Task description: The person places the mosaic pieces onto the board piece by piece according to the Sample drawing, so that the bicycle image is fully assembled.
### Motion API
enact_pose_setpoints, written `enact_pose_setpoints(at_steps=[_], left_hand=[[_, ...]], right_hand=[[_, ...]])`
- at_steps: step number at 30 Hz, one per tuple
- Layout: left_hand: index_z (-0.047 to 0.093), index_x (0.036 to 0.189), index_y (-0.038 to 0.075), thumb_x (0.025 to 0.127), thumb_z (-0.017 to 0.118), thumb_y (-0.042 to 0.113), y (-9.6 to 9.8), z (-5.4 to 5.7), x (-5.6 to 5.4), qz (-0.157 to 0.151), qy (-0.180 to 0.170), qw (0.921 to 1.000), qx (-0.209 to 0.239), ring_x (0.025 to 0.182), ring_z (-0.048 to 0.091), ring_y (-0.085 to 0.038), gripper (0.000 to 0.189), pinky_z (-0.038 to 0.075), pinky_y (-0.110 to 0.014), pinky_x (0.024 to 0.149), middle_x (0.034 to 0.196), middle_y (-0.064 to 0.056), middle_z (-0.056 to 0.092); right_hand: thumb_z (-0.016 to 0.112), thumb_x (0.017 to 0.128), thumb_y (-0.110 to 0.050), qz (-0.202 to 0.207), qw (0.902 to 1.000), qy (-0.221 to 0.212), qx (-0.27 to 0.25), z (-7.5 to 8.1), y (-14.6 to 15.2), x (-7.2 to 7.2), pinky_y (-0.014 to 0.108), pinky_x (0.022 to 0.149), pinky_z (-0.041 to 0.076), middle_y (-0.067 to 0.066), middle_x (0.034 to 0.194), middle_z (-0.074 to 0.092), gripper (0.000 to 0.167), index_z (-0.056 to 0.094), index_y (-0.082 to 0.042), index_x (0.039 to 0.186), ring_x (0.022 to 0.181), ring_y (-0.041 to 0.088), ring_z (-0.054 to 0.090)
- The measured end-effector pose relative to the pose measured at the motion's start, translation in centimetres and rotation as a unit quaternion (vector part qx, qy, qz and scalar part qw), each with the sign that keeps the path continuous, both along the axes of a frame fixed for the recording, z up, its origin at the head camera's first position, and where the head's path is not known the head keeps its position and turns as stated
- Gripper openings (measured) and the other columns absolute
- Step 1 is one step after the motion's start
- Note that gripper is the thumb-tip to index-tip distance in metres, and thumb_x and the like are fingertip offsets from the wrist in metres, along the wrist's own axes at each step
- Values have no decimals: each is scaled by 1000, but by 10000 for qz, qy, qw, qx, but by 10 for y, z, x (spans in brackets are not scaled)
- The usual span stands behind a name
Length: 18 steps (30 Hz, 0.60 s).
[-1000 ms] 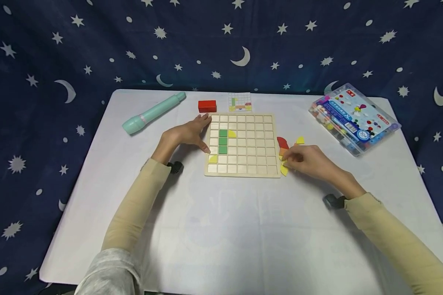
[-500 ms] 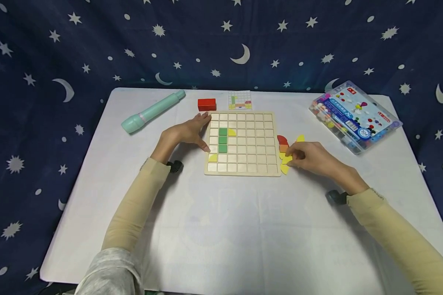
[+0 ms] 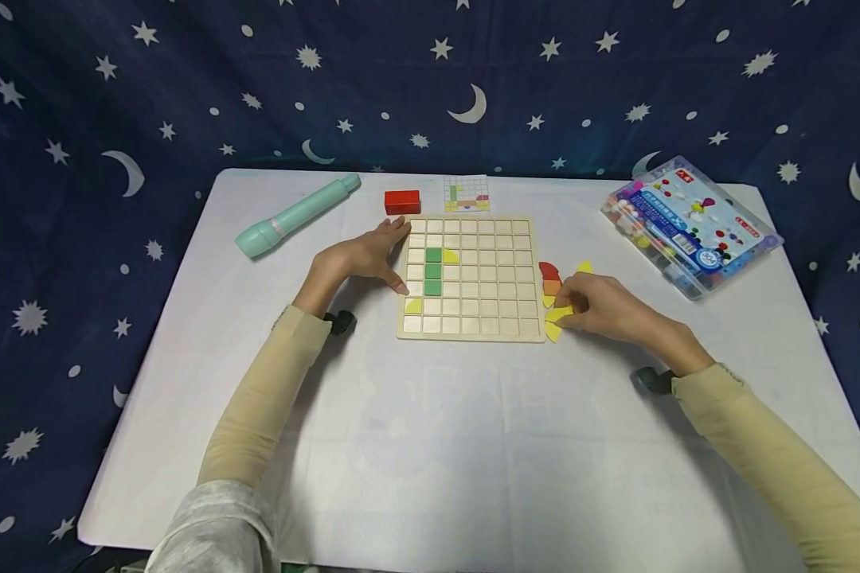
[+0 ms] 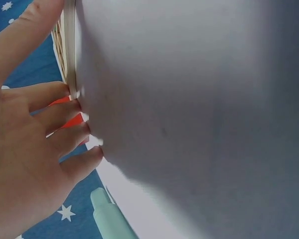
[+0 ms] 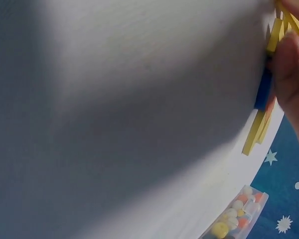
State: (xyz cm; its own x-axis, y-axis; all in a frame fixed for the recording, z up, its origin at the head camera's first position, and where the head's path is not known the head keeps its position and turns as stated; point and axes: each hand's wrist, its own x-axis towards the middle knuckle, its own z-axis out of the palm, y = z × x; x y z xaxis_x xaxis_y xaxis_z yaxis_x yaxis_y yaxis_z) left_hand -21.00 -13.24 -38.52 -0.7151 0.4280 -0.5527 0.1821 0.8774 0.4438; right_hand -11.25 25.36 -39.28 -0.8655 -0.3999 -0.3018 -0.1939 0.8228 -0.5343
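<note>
- Resting spread along the left edge of a board (image 3: pixel 486 291): left hand (image 3: pixel 365 256), thumb and fingertips touching the rim.
- Right hand (image 3: pixel 602 305) just off the board's right edge, thumb and finger pinching a yellow piece (image 5: pixel 293 22).
- Right wrist view gives a blue piece (image 5: pixel 263 89) near the thumb; from the head it does not show.
- Left wrist view gives the palm and the board's thin pale side; its face is a sliver there, but lies plain to see from the head.
- Board flat on the white table (image 3: pixel 437 446), pale wood, ruled into square cells.
- Green tiles (image 3: pixel 433 271), three, stacked in one column. One yellow quarter-round (image 3: pixel 450 256) right of the topmost; another lower down, in the leftmost column.
- Loose by the board's right edge: red piece (image 3: pixel 549 271) with a curved side, orange piece (image 3: pixel 551 287) next to it, more yellow ones partly covered by the hand.
- Behind the board: grid card (image 3: pixel 466 193), red box (image 3: pixel 402 202). Pale green tube (image 3: pixel 297 216) off left; clear case (image 3: pixel 691 228) of coloured beads off right.
</note>
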Motion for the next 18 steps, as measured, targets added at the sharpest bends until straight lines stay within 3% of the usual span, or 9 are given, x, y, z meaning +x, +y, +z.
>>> enact_pose_setpoints(at_steps=[8, 14, 18], left_hand=[[8, 167, 15, 78, 91, 33, 0, 0, 0, 20, -25, 10000, -4, 161, -9, -21, 124, 6, -50, 130, 175, -1, -6], [8, 167, 15, 77, 92, 33, 0, 1, 0, 41, -43, 10000, 4, 161, -10, -21, 124, 6, -49, 131, 175, 0, -6], [8, 167, 15, 77, 92, 32, 0, 1, 0, 42, -56, 10000, 34, 161, -10, -21, 124, 6, -49, 131, 175, 0, -6]], right_hand=[[81, 87, -9, 131, 9997, -72, -168, -1, -5, -2, 32, 72, 47, 2, 85, 67, 14, 74, -8, 99, 80, 20, 54], [78, 90, -9, 333, 9994, -60, -46, 7, -10, -4, 36, 78, 49, 4, 97, 73, 17, 80, -9, 107, 88, 21, 57], [77, 91, -10, 400, 9988, -59, -258, 13, -16, -4, 36, 83, 52, 4, 103, 76, 16, 81, -10, 107, 90, 21, 60]])
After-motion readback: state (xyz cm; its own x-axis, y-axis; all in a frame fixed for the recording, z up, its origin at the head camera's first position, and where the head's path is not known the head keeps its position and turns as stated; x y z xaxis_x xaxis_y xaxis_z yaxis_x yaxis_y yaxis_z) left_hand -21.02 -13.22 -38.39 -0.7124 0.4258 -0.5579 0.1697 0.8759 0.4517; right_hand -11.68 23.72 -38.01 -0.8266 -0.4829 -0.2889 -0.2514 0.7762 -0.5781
